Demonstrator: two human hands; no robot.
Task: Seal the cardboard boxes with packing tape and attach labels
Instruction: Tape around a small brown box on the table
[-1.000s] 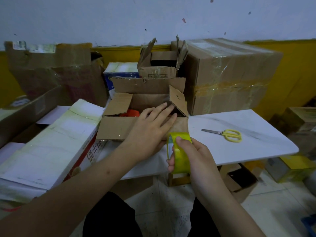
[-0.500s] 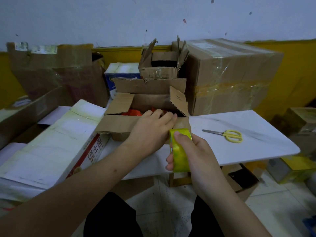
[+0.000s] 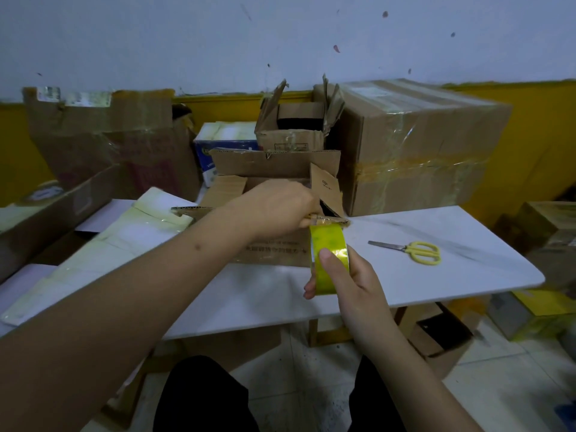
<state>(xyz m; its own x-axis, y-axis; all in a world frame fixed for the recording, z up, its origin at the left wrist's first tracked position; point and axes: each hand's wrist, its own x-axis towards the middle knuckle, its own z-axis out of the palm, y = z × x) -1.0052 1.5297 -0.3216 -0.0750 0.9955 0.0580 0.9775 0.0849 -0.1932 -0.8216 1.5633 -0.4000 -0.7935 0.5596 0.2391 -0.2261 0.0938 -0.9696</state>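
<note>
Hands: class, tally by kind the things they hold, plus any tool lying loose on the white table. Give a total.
box: 1
tape roll: 1
scissors: 1
total: 3

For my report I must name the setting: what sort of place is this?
Probably a small packing or storage room, not a proper warehouse. Taped and open boxes are piled along the wall, more stand on the floor, and a tape roll and scissors are at a white table.
</note>
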